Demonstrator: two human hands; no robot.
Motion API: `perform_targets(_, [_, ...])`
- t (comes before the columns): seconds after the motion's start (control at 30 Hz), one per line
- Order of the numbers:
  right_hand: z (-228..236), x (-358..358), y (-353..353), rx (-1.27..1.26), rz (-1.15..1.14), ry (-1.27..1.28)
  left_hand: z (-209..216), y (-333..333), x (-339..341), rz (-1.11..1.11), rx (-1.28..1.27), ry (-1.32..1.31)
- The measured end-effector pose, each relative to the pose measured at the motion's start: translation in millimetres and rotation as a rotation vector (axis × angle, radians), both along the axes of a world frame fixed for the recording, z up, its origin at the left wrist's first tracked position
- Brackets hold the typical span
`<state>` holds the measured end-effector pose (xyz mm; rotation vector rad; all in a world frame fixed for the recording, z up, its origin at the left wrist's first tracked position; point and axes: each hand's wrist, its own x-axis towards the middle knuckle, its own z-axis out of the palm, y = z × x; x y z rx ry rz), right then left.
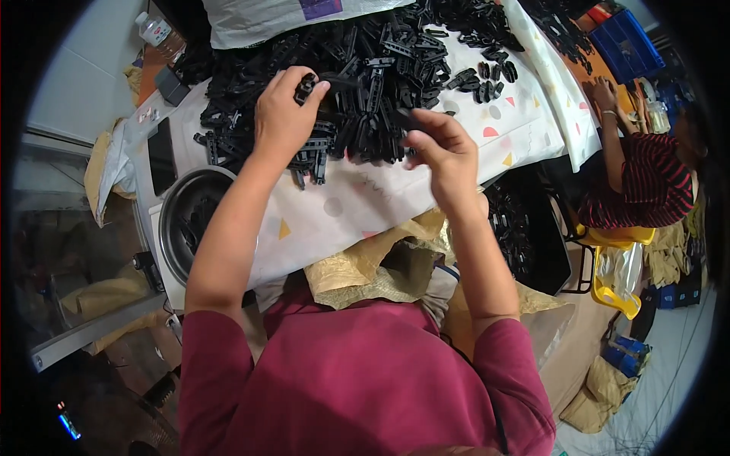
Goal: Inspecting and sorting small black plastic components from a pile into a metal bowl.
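A large heap of black plastic parts (372, 83) covers the far side of the patterned tablecloth (327, 228). Over the heap's left half, my left hand (285, 114) is closed on a black plastic part (306, 89), its end showing between thumb and fingers. My right hand (450, 156) is raised at the heap's right front edge with its fingers curled. Something dark shows at its fingertips, but blur and the black parts behind keep me from making it out. Longer ladder-like black strips lie between and in front of my hands.
A metal bowl (171, 251) with black parts stands at the left edge, near a dark phone-like slab (160, 156). A white sack (296, 23) lies behind the heap. Right of the table is a black bin (544, 243) of parts. Another person (639, 178) works at the far right.
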<state>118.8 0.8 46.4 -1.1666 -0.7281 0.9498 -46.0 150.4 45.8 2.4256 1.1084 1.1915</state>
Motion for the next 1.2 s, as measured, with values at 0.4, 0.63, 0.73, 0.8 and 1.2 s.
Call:
perform_targets(0.4, [-37.0,27.7,-23.1,0.058,-0.533,0.231,-2.5,-22.6,13.4,-0.02,-0.55,0.063])
perform_targets(0.63, [-26.7,21.5,-47.1,0.055,-0.466,0.226,-14.8,-47.6,93.8,-0.428,-0.016,0.711])
perform_targets(0.73, [-18.8,21.5,-51.9,0.059,-0.447,0.183,-13.0,-43.2,100.2,-0.383,0.017,0.809])
perform_targets(0.8, [-12.7,22.9,-57.7,0.055,-0.439,0.134,10.7,-49.1,93.5,-0.365,-0.42,0.417])
perform_targets(1.2, [26.3,-6.1,-45.9,0.384,-0.272,-1.07,50.3,-52.5,25.4,-0.814,-1.008,-0.048])
